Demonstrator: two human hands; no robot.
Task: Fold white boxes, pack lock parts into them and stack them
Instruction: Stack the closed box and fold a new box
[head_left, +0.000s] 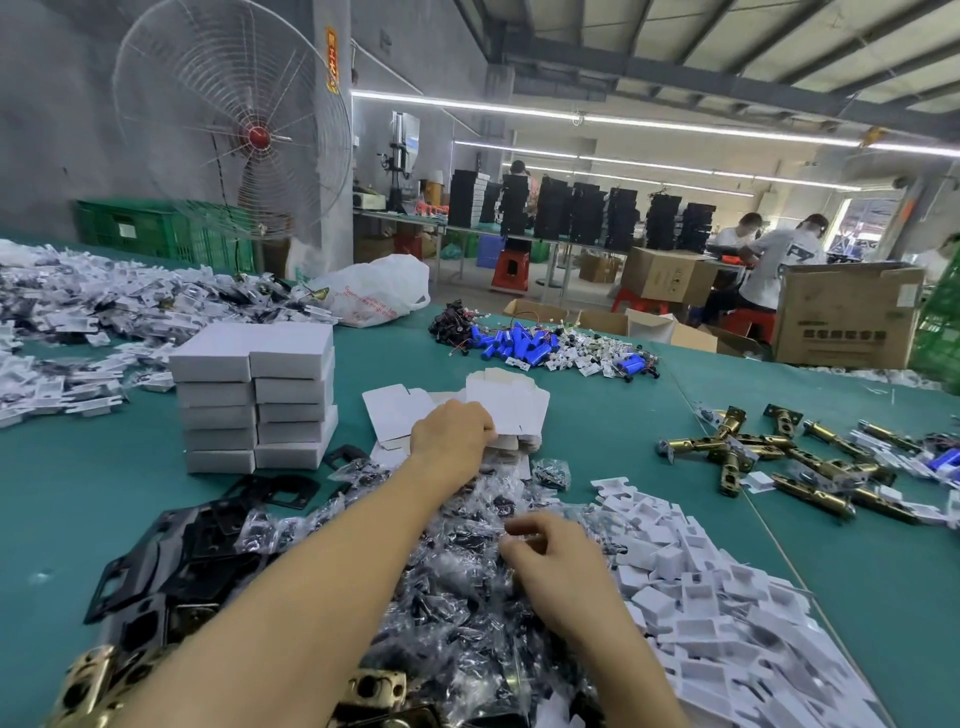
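Observation:
My left hand (451, 432) reaches forward and grips the edge of a flat white box blank (511, 402) lifted off a low pile of blanks (400, 410). Nearer to me, my right hand (553, 561) has its fingers curled over a heap of small clear bags of screws (467, 587); whether it holds a bag I cannot tell. Folded white boxes (257, 397) stand in two stacks to the left. White plastic inserts (711, 613) lie heaped at the right. Black lock plates (176, 556) lie at the left of the bags.
Brass latch bolts (779, 457) lie scattered at the right on the green table (831, 561). Blue batteries with wires (524, 343) sit farther back, beside a white plastic bag (374, 291). More white parts (78, 322) cover the far left. A large fan (234, 119) stands behind.

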